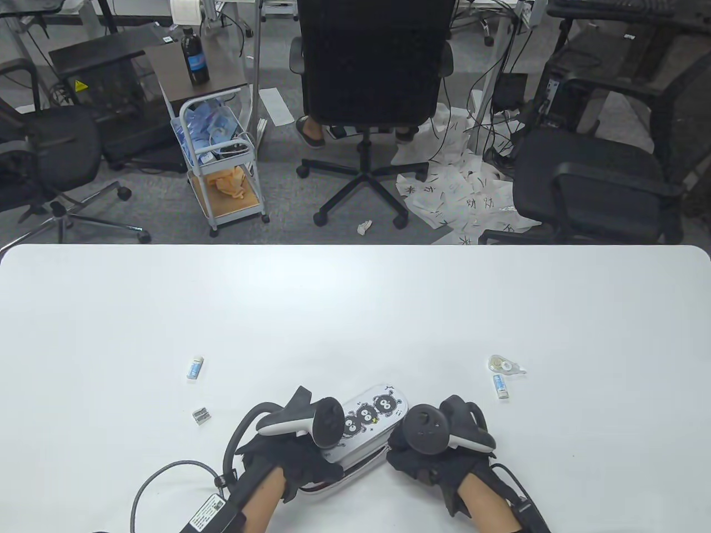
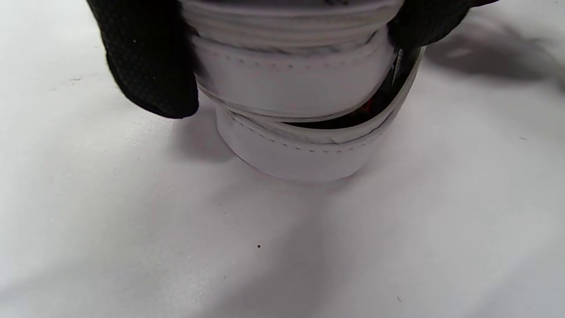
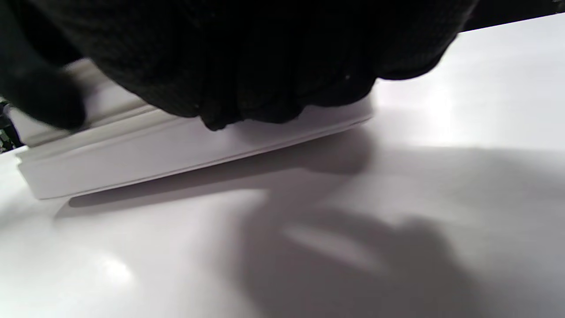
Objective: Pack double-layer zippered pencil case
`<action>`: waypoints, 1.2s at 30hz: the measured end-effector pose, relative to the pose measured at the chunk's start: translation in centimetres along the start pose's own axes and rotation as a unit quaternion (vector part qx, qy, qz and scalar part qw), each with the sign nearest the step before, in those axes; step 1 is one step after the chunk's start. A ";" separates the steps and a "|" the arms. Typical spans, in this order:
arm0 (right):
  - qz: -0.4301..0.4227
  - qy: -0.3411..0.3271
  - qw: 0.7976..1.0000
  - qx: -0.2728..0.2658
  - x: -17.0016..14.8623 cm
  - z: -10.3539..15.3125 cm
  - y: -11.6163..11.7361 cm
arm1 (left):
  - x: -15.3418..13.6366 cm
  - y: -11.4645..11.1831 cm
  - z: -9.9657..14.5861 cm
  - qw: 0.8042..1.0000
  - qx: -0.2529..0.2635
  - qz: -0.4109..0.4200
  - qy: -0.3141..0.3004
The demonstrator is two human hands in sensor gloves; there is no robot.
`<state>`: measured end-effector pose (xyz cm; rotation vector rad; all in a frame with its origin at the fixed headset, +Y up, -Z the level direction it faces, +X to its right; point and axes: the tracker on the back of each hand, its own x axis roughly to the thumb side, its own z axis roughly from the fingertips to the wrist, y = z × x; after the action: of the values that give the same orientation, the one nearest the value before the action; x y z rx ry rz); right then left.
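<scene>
Pencil case (image 2: 300, 145) shows an unzipped lower seam (hidden in table view), left hand (image 2: 145, 57) grip pinching it, right hand's (image 1: 439, 449) unclear.

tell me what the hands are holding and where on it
Both hold the white zippered pencil case with black cartoon figures: the left hand grips its near end, the right hand its long right side.

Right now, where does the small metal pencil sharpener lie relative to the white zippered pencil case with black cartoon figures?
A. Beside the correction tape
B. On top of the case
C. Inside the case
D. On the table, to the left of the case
D: in the table view the small metal pencil sharpener lies on the bare white table, apart from the white zippered pencil case and on its left.
</scene>
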<state>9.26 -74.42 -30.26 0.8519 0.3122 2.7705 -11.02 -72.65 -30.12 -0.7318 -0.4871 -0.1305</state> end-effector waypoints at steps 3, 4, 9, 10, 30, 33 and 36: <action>-0.043 -0.021 0.998 0.039 1.0 -0.4 0.9 | 0.4 0.2 0.4 1.000 -0.001 -0.022 0.012; -0.054 -0.027 0.997 0.046 1.0 -0.4 1.0 | 0.4 0.2 0.6 1.000 -0.001 -0.008 0.005; 0.041 -0.011 0.997 0.057 0.1 -0.2 1.2 | -0.5 1.3 2.1 0.995 0.054 0.063 -0.055; 0.028 -0.006 0.998 0.059 0.1 -0.3 1.1 | -0.7 1.4 2.3 0.997 0.038 0.055 -0.048; 0.012 -0.017 1.000 0.021 0.8 -0.7 1.4 | 3.0 0.7 -2.0 0.944 0.058 -0.311 -0.089; 0.014 0.002 1.000 0.006 0.2 -0.7 0.9 | 2.5 1.0 -2.0 0.945 0.068 -0.309 -0.078; 0.049 0.018 0.999 0.007 -0.8 -0.7 0.5 | 0.6 1.3 -2.2 0.972 0.071 -0.211 -0.072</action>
<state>9.48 -75.26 -31.10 0.8434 0.3034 2.8799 -9.29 -73.12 -31.99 -0.4918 -0.7805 -0.4377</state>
